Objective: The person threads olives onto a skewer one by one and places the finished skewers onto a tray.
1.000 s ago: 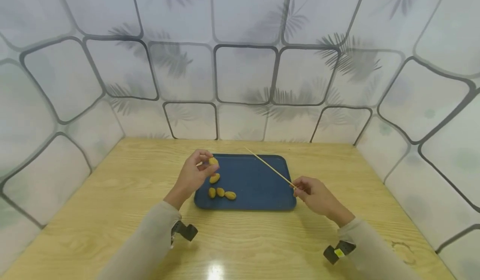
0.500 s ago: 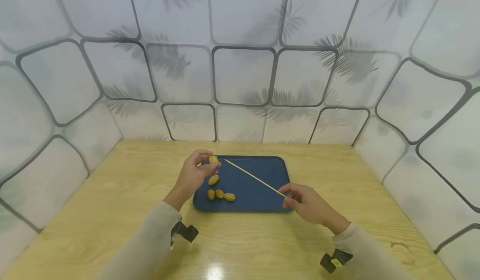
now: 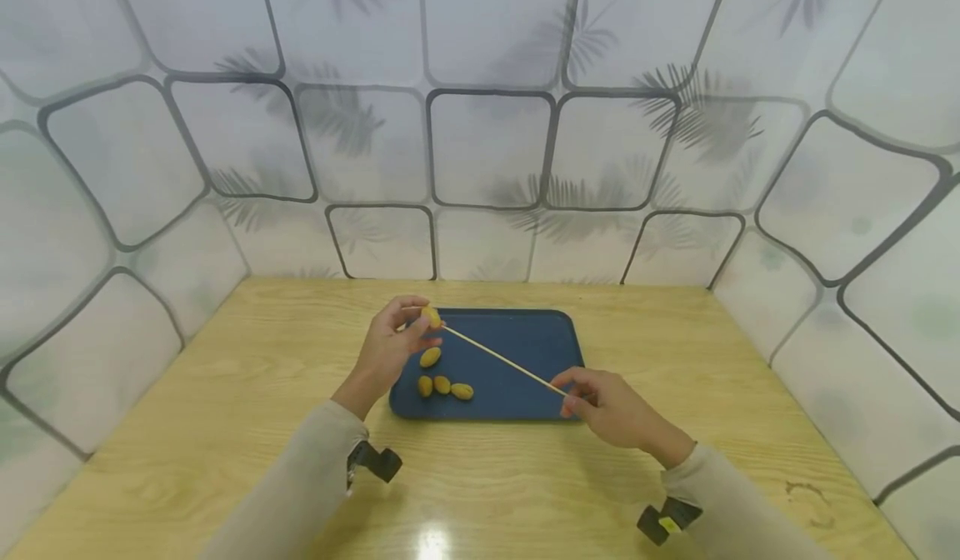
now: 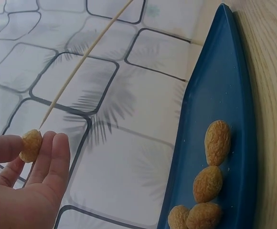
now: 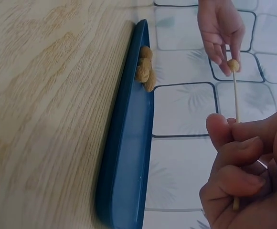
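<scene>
Between thumb and fingertips, my left hand (image 3: 386,347) pinches a wrinkled yellow-brown oval food piece (image 4: 31,145) above the tray's far left corner. A thin bamboo skewer (image 3: 498,355) slants up from my right hand (image 3: 618,414), which grips it near its lower end with curled fingers. The skewer's pointed tip meets the held piece or stops just beside it; I cannot tell whether it has gone in. Below, several similar pieces (image 3: 442,385) lie at the left side of a blue tray (image 3: 532,335).
The tray rests on a light wooden table (image 3: 300,327). A patterned pale curtain (image 3: 487,152) encloses the table at the back and both sides. Each wrist carries a small black camera, such as the left wrist camera (image 3: 378,462).
My right hand has moved left and slightly nearer, bringing the skewer's tip from above the tray's far edge to the piece in my left hand. The left hand has stayed nearly still.
</scene>
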